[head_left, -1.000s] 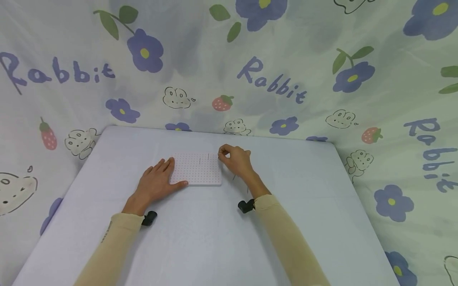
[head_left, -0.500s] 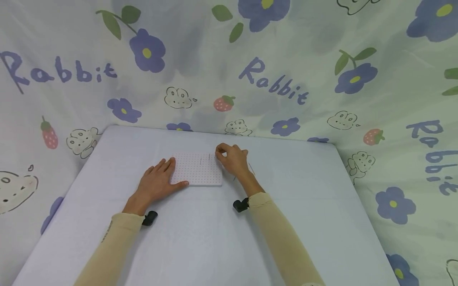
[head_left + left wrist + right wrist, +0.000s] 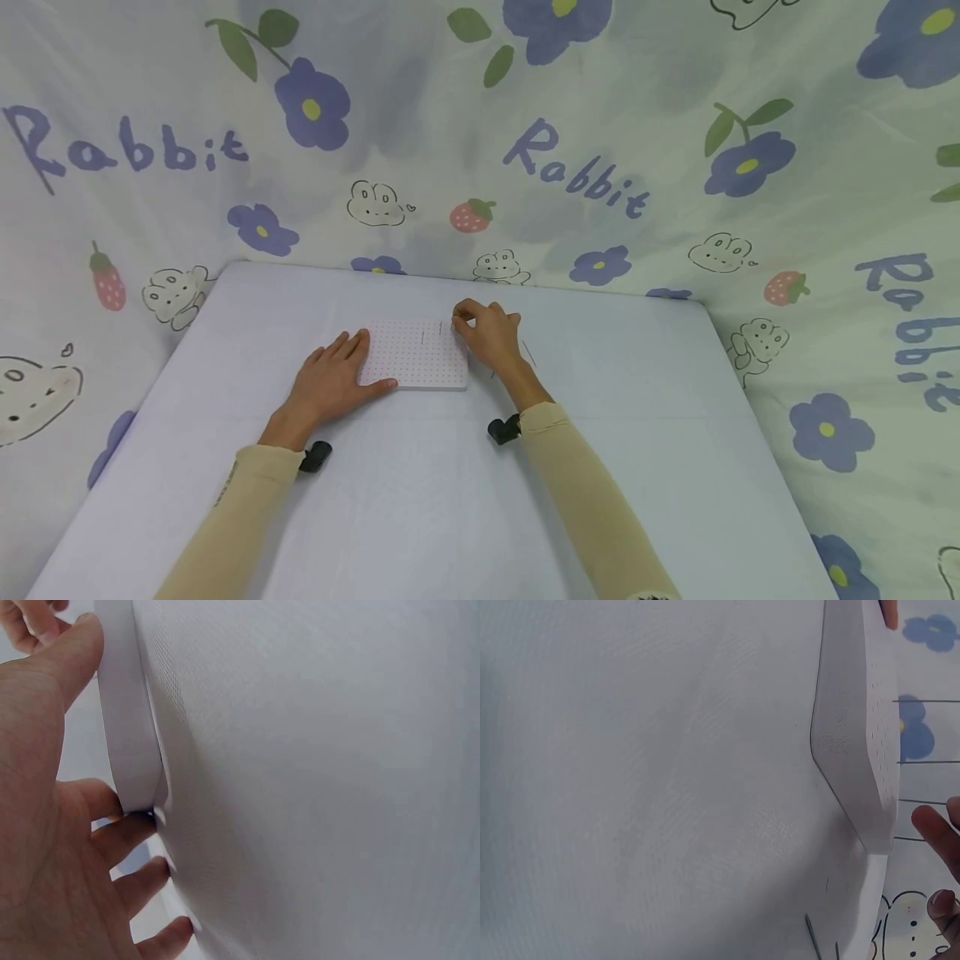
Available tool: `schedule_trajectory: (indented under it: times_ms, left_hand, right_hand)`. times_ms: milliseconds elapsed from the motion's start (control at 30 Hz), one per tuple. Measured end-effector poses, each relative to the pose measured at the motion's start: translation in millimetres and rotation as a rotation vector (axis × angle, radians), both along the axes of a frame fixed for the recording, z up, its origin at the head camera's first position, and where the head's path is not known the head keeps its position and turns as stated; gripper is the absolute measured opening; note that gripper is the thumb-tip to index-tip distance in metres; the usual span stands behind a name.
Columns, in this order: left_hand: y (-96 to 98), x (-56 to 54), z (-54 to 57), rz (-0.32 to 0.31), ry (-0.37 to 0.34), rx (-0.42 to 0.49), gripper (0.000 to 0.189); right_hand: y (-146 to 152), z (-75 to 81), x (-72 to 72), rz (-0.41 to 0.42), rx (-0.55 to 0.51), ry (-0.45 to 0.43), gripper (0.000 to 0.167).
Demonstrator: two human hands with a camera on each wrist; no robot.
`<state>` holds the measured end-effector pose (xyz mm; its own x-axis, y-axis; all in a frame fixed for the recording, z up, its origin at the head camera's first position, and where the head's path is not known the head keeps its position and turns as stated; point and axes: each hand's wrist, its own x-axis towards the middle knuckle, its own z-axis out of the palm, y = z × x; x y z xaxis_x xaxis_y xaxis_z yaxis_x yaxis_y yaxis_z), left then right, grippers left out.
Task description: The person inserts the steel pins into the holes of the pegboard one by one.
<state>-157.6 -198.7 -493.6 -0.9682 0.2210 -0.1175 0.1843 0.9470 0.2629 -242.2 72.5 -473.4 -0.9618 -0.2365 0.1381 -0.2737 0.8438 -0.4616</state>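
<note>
A white board [image 3: 412,367] dotted with rows of small holes lies on the table. My left hand [image 3: 326,383] rests at its left end with spread, fairly straight fingers. In the left wrist view the thumb [image 3: 81,649] lies along the board's front side. At the far right corner, my right hand [image 3: 491,333] has thumb and forefinger brought together on a thin dark pin [image 3: 909,839], whose lower end meets the board. Other pins [image 3: 930,762] stand upright in a row beside it, two of them [image 3: 422,337] showing plainly from above.
Loose thin pins [image 3: 529,353] lie on the white-covered table [image 3: 420,492] right of the board, partly behind my right wrist. A printed curtain [image 3: 420,100] hangs behind the table. Dark wrist cameras [image 3: 504,429] sit below both hands.
My right hand has shifted slightly left, over the board's far right corner, and then stayed nearly still. The left hand keeps its place on the board.
</note>
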Motion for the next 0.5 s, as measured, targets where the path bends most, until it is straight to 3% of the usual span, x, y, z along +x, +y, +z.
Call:
schedule_trajectory:
  times_ms: [500]
  left_hand:
    - [1.6,1.7,1.9,0.008,0.004,0.003,0.112]
  right_hand:
    - [0.4,-4.4,0.6,0.005,0.009,-0.009,0.011]
